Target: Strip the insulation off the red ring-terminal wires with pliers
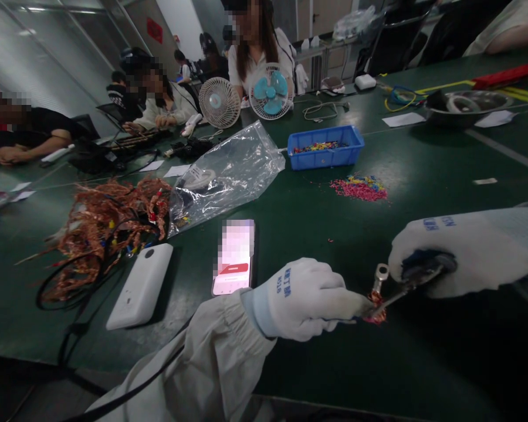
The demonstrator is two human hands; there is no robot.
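Note:
My left hand [308,299], in a white glove, is closed with its fingertips pinching a short copper braid [377,300]. A silver ring terminal [381,274] stands up from that braid, its hole at the top. My right hand [444,252], also gloved, is wrapped round a metal tool that looks like scissors [408,287], with dark handles partly hidden by the glove. The tips of the scissors touch the braid close to my left fingertips. How far the blades are apart cannot be made out.
On the green table [299,234] lie a phone [234,258], a white power bank [141,287], tangled copper braids [110,228] and a clear plastic bag [233,176]. A blue bin [325,149] stands behind pink and yellow scraps [361,187]. Two fans [270,92] and several people are beyond.

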